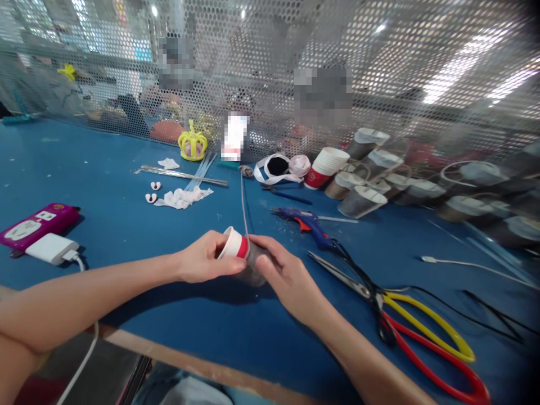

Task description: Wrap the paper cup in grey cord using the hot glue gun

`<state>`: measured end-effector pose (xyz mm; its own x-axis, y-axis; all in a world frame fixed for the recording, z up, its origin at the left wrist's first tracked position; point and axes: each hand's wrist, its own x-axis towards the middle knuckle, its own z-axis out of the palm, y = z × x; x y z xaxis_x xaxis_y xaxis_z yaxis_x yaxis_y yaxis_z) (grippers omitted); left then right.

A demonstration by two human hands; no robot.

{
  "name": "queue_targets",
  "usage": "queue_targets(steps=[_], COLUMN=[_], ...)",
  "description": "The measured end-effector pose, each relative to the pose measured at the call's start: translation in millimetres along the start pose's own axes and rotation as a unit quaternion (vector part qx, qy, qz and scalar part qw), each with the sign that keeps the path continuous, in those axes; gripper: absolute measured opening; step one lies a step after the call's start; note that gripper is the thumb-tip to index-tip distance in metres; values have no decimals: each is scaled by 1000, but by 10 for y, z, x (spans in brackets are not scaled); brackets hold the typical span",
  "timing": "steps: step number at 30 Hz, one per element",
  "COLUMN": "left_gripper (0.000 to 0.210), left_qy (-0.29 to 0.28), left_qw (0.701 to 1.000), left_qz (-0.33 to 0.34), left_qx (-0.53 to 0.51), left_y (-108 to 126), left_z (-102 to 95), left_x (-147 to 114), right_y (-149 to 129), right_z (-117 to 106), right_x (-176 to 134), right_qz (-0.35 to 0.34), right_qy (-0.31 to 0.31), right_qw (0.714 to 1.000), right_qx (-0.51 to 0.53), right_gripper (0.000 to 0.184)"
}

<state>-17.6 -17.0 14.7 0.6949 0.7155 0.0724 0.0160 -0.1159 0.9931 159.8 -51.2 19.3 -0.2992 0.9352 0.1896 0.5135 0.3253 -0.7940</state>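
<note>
A paper cup [233,244], white and red near its rim, lies tilted between my hands just above the blue table. Grey yarn [254,264] is wound around its lower part. My left hand [206,257] grips the cup at the rim end, thumb along the near side. Around the wrapped end curls my right hand [287,273], its fingers on the far side. From the cup a strand of grey yarn [243,202] runs taut to a small grey yarn ball [246,171] at the back of the table.
On the right lie a blue glue gun [310,222] and large scissors [379,304] with red and yellow handles. Stacked cups [327,166] and several wrapped cups [363,201] stand behind. A purple case [40,225] and white charger [53,248] are left. Perforated metal [261,56] closes the back.
</note>
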Motion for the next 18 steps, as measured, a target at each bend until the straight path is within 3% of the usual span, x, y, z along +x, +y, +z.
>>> queue_targets(steps=[6, 12, 15, 18], left_gripper=[27, 36, 35, 36], left_qy=[-10, 63, 80, 102], left_qw=[999, 995, 993, 989], left_qz=[-17, -58, -82, -102], left_qx=[36, 42, 28, 27], left_y=[-1, -45, -55, -61], left_z=[48, 89, 87, 64], left_x=[20, 65, 77, 73], right_y=[-40, -80, -96, -116], right_z=[5, 22, -45, -251], right_x=[13, 19, 56, 106], right_qz=[-29, -38, -34, 36], right_qy=[-26, -50, -3, 110], right_qw=[998, 996, 999, 993], right_qx=[57, 65, 37, 28], right_gripper=[59, 55, 47, 30])
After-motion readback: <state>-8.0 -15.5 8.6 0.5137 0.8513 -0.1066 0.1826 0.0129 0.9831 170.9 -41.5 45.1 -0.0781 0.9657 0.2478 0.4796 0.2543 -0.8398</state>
